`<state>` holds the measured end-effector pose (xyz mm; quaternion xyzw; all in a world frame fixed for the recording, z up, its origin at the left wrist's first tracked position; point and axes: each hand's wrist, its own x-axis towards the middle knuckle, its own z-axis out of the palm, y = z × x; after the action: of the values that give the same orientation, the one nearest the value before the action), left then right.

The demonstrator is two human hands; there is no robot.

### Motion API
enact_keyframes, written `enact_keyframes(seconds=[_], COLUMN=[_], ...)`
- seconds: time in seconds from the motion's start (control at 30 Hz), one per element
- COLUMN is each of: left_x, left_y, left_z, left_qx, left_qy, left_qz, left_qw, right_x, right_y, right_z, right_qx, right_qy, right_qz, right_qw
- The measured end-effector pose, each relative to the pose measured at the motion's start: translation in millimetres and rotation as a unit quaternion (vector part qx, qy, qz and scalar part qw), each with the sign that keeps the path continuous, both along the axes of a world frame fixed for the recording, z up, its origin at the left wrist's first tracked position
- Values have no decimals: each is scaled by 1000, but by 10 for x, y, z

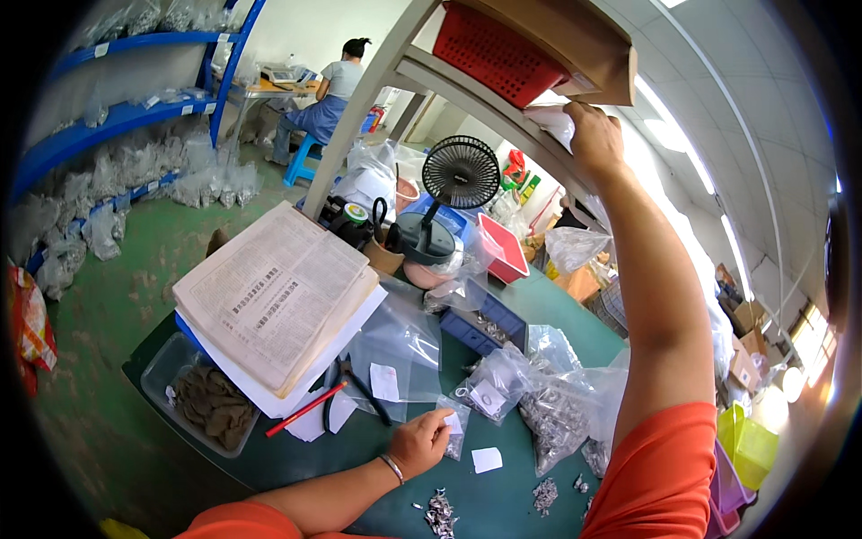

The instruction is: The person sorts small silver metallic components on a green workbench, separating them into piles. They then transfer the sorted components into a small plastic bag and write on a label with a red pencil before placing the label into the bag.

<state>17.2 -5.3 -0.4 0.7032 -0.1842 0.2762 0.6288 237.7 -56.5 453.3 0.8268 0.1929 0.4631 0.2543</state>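
Reaching up, our right hand [594,135] closes its fingers on a white plastic bag [555,123] at the shelf edge [485,99], under the red basket [503,49]. Our left hand [420,443] pinches a small clear bag [455,424] on the green table [296,458], apparently between thumb and fingertips. Open tabletop lies between it and the metal parts [440,514] near the front edge.

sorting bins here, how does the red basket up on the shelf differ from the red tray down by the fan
The red basket sits high on the upper shelf, seen from below; the red tray rests low on the green table, seen from above. The basket has perforated mesh walls; the tray's walls look solid. The basket looks larger. Both are red plastic.
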Motion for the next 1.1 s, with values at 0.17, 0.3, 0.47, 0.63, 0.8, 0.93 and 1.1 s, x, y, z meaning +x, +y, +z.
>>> enact_keyframes(seconds=[0.17, 0.3, 0.47, 0.63, 0.8, 0.93, 1.1], left_x=[-22, -2, -15, 26, 23, -25, 10], left_y=[-33, -50, -46, -86, -58, -68, -58], left_z=[51, 19, 27, 21, 67, 73, 60], left_qx=[-24, -31, -33, -38, -30, -30, -29], left_qy=[-12, -15, 2, -33, -33, -1, -35], left_qz=[-6, 1, -9, 3, 0, -30, -1], left_qw=[1000, 999, 999, 999, 999, 999, 999], right_x=[57, 192, 241, 497, 500, 574, 389], right_y=[39, -30, 99, 18, 71, 42, 150], right_z=[39, 42, 92, 184, 123, 149, 172], right_qx=[-67, -84, -65, -129, -117, -85, 48], right_qy=[-106, -90, -29, -42, -59, -85, -23], right_qz=[-26, -30, -113, -131, -100, -81, -84], right_qw=[992, 992, 991, 982, 986, 989, 995])
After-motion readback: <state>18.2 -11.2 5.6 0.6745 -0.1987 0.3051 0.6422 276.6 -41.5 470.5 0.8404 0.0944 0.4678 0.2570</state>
